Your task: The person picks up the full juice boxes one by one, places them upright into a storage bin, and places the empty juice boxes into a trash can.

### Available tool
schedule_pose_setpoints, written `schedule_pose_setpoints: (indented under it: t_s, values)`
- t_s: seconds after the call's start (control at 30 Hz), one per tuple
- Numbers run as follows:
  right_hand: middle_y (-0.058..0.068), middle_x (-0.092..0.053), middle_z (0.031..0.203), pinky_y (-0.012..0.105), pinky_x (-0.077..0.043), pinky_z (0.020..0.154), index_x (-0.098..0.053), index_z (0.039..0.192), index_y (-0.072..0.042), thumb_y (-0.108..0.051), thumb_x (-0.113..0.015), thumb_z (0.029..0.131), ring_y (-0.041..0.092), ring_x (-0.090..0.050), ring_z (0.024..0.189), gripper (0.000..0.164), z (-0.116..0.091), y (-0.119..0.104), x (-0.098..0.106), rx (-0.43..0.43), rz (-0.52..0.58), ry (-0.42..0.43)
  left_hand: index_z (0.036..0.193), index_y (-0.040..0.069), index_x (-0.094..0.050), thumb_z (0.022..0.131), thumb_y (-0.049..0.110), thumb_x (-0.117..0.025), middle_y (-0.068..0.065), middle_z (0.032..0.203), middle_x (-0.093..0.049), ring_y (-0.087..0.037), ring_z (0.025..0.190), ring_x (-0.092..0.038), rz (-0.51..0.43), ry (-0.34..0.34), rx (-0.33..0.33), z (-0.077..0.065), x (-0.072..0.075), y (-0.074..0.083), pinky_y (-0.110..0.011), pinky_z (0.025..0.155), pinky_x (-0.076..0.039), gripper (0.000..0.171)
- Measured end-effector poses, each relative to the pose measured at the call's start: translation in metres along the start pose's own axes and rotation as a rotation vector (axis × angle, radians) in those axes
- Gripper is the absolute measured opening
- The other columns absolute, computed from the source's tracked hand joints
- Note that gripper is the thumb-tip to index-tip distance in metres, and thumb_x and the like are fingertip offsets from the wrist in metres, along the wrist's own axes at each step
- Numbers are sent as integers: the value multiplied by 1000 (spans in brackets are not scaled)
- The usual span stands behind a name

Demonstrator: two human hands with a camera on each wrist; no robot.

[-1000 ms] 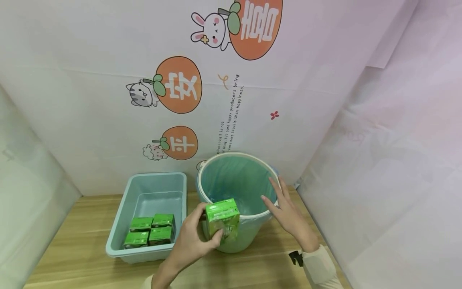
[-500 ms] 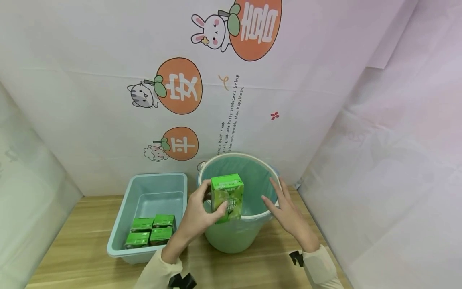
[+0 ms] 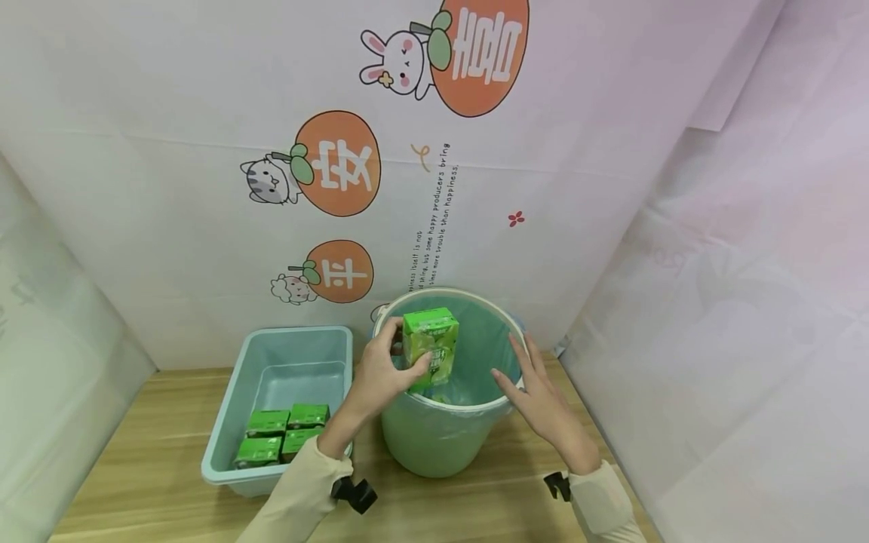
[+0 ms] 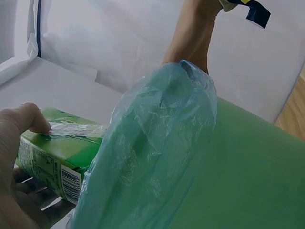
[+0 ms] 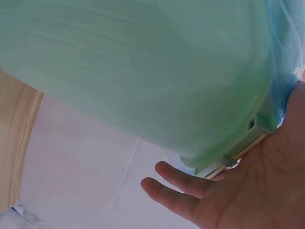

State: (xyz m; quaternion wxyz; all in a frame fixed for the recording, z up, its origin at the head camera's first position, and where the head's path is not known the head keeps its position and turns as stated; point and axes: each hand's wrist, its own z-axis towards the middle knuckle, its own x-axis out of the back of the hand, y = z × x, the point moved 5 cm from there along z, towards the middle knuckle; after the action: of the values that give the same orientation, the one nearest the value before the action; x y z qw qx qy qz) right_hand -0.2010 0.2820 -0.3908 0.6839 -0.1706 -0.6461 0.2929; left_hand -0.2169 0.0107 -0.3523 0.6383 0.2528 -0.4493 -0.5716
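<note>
My left hand (image 3: 380, 373) grips a green drink carton (image 3: 431, 347), thumb on the near face and fingers behind it. The carton is upright over the left front part of the mouth of a pale green bin (image 3: 434, 445). In the left wrist view, a barcode and crinkled clear film show on the carton (image 4: 66, 148). A bluish plastic liner (image 4: 157, 138) hangs over the bin's rim. My right hand (image 3: 546, 400) rests at the rim's right side, its fingers spread. From the right wrist, two straight fingers (image 5: 176, 188) reach past the rim, outside the bin.
A light blue plastic tub (image 3: 244, 362) stands left of the bin, with several green cartons (image 3: 268, 422) in its front part. Both containers stand on a wooden table (image 3: 156, 445). Printed white sheeting (image 3: 170, 249) rises behind and at both sides.
My left hand has moved the carton forward from the bin's near side to over its mouth, and the carton now shows lower behind the front rim. The right hand has stayed put.
</note>
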Motion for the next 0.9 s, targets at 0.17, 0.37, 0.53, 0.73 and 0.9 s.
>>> schedule_pose_setpoints:
  t_s: [0.17, 0.37, 0.53, 0.73, 0.9]
  values:
    - [13, 12, 177, 65, -56, 91, -7, 172, -16, -54, -47, 111, 57, -29, 150, 82, 0, 1, 0, 1, 5, -2, 131, 5, -57, 92, 13, -80, -8, 108, -65, -28, 105, -66, -6, -19, 6, 6, -7, -6, -48, 91, -58, 45]
    - [12, 13, 177, 45, -59, 71, -9, 172, -16, -54, -48, 110, 58, -34, 147, 82, 0, 2, 0, -6, 20, -10, 134, 5, -57, 93, 9, -80, -17, 132, -63, -33, 129, -59, -21, -8, -67, 10, -6, -9, -55, 111, -48, 48]
    - [12, 13, 177, 49, -59, 75, -10, 172, -15, -54, -48, 110, 58, -34, 147, 82, 1, 3, 1, -4, 18, -5, 135, 1, -55, 93, 7, -80, -18, 135, -62, -32, 131, -57, -29, 0, -80, 9, -1, -10, -58, 112, -47, 49]
    - [13, 12, 177, 52, -60, 78, -10, 172, -16, -54, -48, 110, 58, -37, 146, 82, 2, 3, -1, -6, 15, -8, 134, 0, -56, 93, 7, -80, -14, 133, -63, -35, 130, -59, -22, -9, -75, 6, 0, -12, -54, 110, -49, 49]
    - [13, 13, 177, 58, -59, 83, -10, 172, -16, -54, -48, 110, 58, -37, 146, 82, 2, 3, -1, -1, 17, -8, 134, 2, -56, 93, 7, -80, -14, 132, -64, -33, 129, -60, -18, -15, -83, 4, 2, -12, -54, 109, -50, 48]
